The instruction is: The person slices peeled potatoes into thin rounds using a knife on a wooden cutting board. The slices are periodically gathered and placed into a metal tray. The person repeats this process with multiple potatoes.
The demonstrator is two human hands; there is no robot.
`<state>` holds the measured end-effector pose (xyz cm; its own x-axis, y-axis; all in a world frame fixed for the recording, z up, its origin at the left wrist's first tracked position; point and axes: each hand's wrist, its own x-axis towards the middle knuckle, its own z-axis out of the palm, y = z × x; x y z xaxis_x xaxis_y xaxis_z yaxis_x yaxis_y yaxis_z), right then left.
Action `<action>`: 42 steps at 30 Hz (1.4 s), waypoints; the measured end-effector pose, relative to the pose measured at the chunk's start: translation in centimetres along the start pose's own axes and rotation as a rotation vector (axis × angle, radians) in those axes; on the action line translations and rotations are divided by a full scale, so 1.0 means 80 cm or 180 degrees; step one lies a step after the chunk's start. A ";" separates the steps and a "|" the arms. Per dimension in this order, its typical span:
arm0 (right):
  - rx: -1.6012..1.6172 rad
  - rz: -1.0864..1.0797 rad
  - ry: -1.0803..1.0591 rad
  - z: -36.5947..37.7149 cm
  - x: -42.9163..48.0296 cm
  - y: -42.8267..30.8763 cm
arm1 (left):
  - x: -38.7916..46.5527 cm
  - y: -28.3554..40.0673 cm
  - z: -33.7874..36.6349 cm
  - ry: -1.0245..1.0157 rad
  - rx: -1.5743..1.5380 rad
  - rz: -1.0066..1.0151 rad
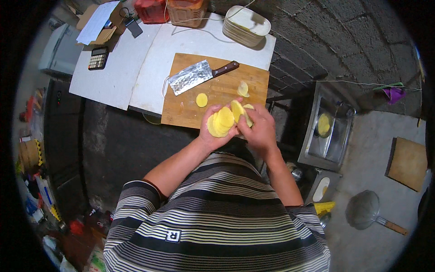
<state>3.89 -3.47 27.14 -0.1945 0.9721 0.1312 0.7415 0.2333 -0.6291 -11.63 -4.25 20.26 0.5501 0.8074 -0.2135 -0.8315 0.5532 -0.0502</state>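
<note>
In my left hand (207,131) rests a fanned stack of round yellow potato slices (222,122). My right hand (260,127) grips a few more slices (238,109) between thumb and fingers, close beside that stack. Both hands are over the near edge of a wooden cutting board (217,88). A cleaver (192,77) with a hammered blade and dark riveted handle lies flat across the board's far part. One single slice (202,100) lies below the blade, and some paler pieces (243,89) sit near the board's right side.
Stacked white oval dishes (246,29) stand at the table's back right, near plastic baskets (187,12). A calculator (98,58) and papers (98,22) lie to the left. At the right, a steel sink (328,136) holds yellow pieces; a wire skimmer (365,210) lies beyond.
</note>
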 end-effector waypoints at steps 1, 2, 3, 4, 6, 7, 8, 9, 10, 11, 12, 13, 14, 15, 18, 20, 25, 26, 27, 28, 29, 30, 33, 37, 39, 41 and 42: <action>-0.0029 0.0094 -0.0021 -0.004 0.002 0.004 | 0.000 0.001 0.002 -0.0078 -0.0088 -0.0127; -0.0057 0.0185 -0.0035 -0.007 0.004 0.006 | 0.000 0.003 0.003 -0.0160 -0.0169 -0.0254; -0.0026 0.0179 -0.0018 -0.009 0.005 0.008 | 0.000 0.004 0.003 -0.0057 -0.0196 -0.0253; 0.0004 0.0176 -0.0002 -0.012 0.005 0.009 | 0.000 0.005 0.002 0.0049 -0.0226 -0.0256; 0.0069 0.0157 -0.0027 -0.017 0.005 0.009 | 0.002 0.005 -0.002 0.0046 -0.0264 -0.0266; 0.0103 0.0140 -0.0064 -0.018 0.003 0.008 | 0.003 0.004 -0.004 -0.0065 -0.0271 -0.0273; 0.0155 0.0120 -0.0111 -0.020 0.002 0.007 | 0.004 0.004 -0.007 -0.0176 -0.0277 -0.0282; 0.0196 0.0082 -0.0122 -0.021 0.002 0.006 | 0.005 0.004 -0.009 -0.0327 -0.0292 -0.0268; 0.0258 0.0043 -0.0146 -0.022 0.001 0.006 | 0.006 0.005 -0.011 -0.0474 -0.0307 -0.0253; 0.0324 0.0017 -0.0169 -0.024 0.001 0.006 | 0.007 0.005 -0.013 -0.0615 -0.0326 -0.0239; 0.0485 0.0019 -0.0159 -0.026 0.000 0.006 | 0.008 0.004 -0.015 -0.0484 -0.0299 -0.0175; 0.0647 0.0029 -0.0142 -0.030 0.000 0.006 | 0.009 0.003 -0.017 -0.0353 -0.0272 -0.0113; 0.0809 0.0039 -0.0124 -0.033 0.000 0.007 | 0.011 0.003 -0.018 -0.0224 -0.0244 -0.0052; 0.0790 0.0070 -0.0079 -0.037 0.001 0.007 | 0.014 0.003 -0.019 -0.0367 -0.0356 -0.0165; 0.0707 0.0111 0.0056 -0.049 0.001 0.004 | 0.021 0.003 -0.018 -0.0612 -0.0635 -0.0395; 0.0614 0.0064 0.0186 -0.056 -0.001 -0.003 | 0.022 0.000 -0.013 -0.0512 -0.0714 -0.0411; 0.0222 -0.0428 0.0935 -0.051 -0.010 -0.021 | 0.014 -0.002 0.016 -0.0628 -0.0363 -0.0334; 0.0207 -0.0466 0.0863 -0.051 -0.012 -0.022 | 0.012 -0.003 0.024 -0.0599 -0.0299 -0.0309; 0.0179 -0.0567 0.0851 -0.051 -0.012 -0.023 | 0.012 -0.005 0.031 -0.0653 -0.0383 -0.0353; -0.0250 -0.0833 0.0886 -0.051 -0.011 -0.022 | 0.013 -0.006 0.036 -0.0699 -0.0460 -0.0397; -0.0069 -0.0930 0.0633 -0.050 -0.012 -0.024 | 0.013 -0.009 0.039 -0.0720 -0.0538 -0.0419; 0.0129 -0.1040 0.0456 -0.046 -0.014 -0.026 | 0.013 -0.012 0.040 -0.0550 -0.0394 -0.0352; 0.0444 -0.0707 0.0410 -0.040 -0.029 -0.026 | 0.016 -0.015 0.025 -0.0365 -0.0289 -0.0229; 0.0431 0.0077 0.0909 -0.029 -0.031 0.040 | -0.001 0.002 -0.021 -0.0162 -0.0452 -0.0021; 0.0654 0.0793 0.0715 0.001 -0.014 0.095 | -0.016 0.009 -0.046 -0.0271 -0.0577 0.0047; 0.0635 0.1167 0.0375 0.058 0.025 0.151 | -0.038 0.017 -0.064 0.0151 -0.0416 0.0186; 0.0138 0.0989 0.0332 0.086 0.048 0.177 | -0.048 0.018 -0.070 0.0182 -0.0455 0.0239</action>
<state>9.22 3.43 13.46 0.1053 0.9944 0.0041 0.7265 -0.0741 -0.6832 -15.35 -7.70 15.52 0.4841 0.8301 -0.2768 -0.8749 0.4537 -0.1694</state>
